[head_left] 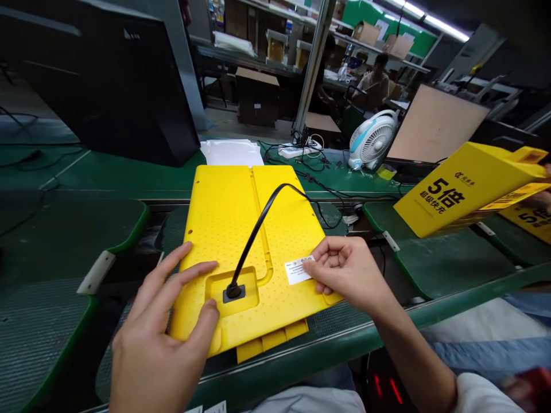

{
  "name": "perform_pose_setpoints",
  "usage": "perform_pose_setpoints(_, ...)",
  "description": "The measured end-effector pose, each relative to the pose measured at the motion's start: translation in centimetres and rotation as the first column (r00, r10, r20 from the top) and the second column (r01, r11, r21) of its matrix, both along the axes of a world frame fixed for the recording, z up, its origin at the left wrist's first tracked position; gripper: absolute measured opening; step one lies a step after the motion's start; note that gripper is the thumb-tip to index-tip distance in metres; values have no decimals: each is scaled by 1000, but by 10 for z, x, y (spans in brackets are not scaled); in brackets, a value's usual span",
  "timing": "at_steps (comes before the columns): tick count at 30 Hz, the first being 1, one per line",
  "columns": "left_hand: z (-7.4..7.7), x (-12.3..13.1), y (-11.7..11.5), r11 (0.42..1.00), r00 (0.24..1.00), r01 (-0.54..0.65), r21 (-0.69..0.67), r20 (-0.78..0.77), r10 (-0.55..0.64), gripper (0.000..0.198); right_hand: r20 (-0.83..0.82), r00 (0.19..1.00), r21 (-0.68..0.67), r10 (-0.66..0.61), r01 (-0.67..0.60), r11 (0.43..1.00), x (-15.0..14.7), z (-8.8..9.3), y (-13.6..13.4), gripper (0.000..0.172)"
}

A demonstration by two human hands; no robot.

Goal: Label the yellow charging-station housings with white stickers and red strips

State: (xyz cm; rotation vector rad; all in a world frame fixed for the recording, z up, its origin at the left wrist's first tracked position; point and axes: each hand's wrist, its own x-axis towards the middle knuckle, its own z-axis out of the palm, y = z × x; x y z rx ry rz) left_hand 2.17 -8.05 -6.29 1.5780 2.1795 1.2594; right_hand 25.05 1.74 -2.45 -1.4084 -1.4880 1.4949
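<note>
Item: yellow perforated plastic panel (224, 212), flat on green surface (64, 172), long axis running away from the person, black cable (262, 241) attached.
Left hand (166, 321): spread wide, empty, on panel.
Right hand (346, 272): narrow pinch on white paper label (297, 271), at panel's right edge.

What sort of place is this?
Likely a factory assembly line: a green segmented conveyor belt, a yellow moulded plastic panel with a black cable on it, and brown cardboard boxes on metal shelving behind.

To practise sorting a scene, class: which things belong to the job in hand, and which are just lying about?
Belong: left hand on yellow plastic panel; right hand on white label; black cable.
Lying about: desk fan, power strip.
</note>
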Motion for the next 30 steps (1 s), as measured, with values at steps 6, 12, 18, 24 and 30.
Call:
perform_pose_setpoints(6, -5, -6, 1, 1000, 1000, 17, -22, -13, -17, 24, 15, 1000, 36, 10, -10, 999, -1, -2, 1, 21)
perform_pose_setpoints(12, -1, -5, 1, 1000, 1000, 18, -25, 0, -18, 23, 112, 992, 2, 50, -51, 999, -5, 4, 4, 16)
perform_pose_setpoints(18, -5, -7, 3, 1000, 999, 23, -3, -29, -24, 25, 256, 950, 38, 179, -195, 980, -6, 15, 12, 9)
perform_pose_setpoints(24, -10, -7, 7, 998, 999, 5, 67, -38, -2, 22, 397, 831, -5, 390, -423, 906, -1, 31, 32, 16)
perform_pose_setpoints(30, -4, -4, 7, 999, 1000, -8, 41, -26, 9, 21, 353, 717, -140, 601, -594, 792, 7, 40, 57, 21)
